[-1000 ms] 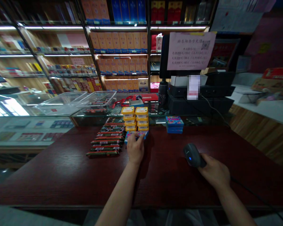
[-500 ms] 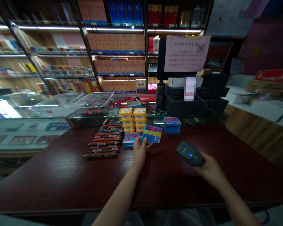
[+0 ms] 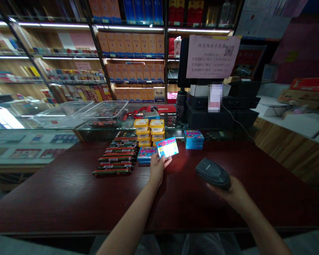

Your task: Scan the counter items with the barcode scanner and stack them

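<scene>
My left hand (image 3: 158, 168) pinches a flat blue and pink packet (image 3: 168, 148) by its lower left corner, raised above the tabletop. Bright light falls across the packet's face. In my right hand (image 3: 232, 193) is a dark barcode scanner (image 3: 213, 173), its head pointed left toward the packet. Just behind the left hand lies a stack of similar blue packets (image 3: 146, 156). Beyond it stand two stacks of yellow-lidded tubs (image 3: 149, 132). Dark, red-striped sticks in wrappers (image 3: 117, 159) lie in a row on the left. Another small stack of blue packets (image 3: 194, 140) sits at the right.
The dark red wooden table (image 3: 95, 205) spans the front. Behind it, a glass counter carries clear plastic bins (image 3: 106, 111), a black bottle (image 3: 180, 106) and a monitor with a paper sign (image 3: 212, 58). Shelves of boxed goods (image 3: 133, 44) rise at the back.
The packet in my left hand has shifted slightly left and tilted, and is now brightly lit. A reddish glow shows on the table, and the scanner's blue light is no longer visible.
</scene>
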Demonstrator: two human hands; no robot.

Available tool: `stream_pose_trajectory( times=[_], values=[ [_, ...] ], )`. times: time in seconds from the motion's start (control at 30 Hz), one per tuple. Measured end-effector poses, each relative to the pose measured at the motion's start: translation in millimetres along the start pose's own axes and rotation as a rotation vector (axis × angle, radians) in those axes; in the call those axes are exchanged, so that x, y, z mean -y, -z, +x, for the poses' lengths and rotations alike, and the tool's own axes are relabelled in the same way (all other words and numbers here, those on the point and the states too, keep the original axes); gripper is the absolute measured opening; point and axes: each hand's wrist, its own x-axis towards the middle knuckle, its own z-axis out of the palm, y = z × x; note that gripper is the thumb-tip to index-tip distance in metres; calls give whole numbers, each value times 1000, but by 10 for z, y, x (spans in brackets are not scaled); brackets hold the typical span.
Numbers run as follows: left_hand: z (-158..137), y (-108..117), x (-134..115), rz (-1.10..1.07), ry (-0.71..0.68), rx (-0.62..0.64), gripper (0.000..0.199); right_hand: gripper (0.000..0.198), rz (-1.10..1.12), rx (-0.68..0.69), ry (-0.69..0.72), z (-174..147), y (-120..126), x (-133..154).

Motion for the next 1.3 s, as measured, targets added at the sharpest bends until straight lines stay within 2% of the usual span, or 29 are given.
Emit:
stream_pose_trajectory(
  times=[0.17, 0.3, 0.37, 0.5, 0.6, 0.73, 0.87, 0.97, 1.07, 1.17, 1.23, 1.3],
  values=[
    [-14, -17, -24, 13, 12, -7, 44, 30, -29, 30, -12, -15, 25, 16],
    [-27, -11, -38, -23, 18, -3, 47, 34, -103, 60, 55, 36, 77, -68],
    [-32, -11, -51, -17, 12, -1, 50, 35, -282, 39, 65, 80, 114, -136],
    [-34, -32, -103, 26, -23, -3, 52, 30, -876, -70, 4, 140, 152, -297],
    [-3, -76, -156, 110, -87, 2, 44, 24, -1059, -129, 102, 138, 135, -450],
    [127, -200, -238, 375, -309, 20, 26, 23, -1074, -165, 235, 124, 111, -623],
    [347, -442, -332, 820, -631, 34, 11, 22, -1033, -202, 263, 140, 122, -678],
    [520, -705, -355, 1138, -805, 187, 10, 21, -977, -193, 285, 153, 133, -696],
    [650, -991, -281, 1376, -872, 401, 13, 21, -950, -186, 285, 160, 135, -719],
    [712, -1227, -125, 1484, -903, 553, 14, 22, -933, -183, 269, 164, 132, -734],
    [722, -1327, -16, 1515, -912, 578, 14, 20, -923, -179, 257, 169, 130, -735],
    [722, -1368, 71, 1514, -892, 541, 12, 18, -924, -183, 236, 173, 128, -734]
  ],
)
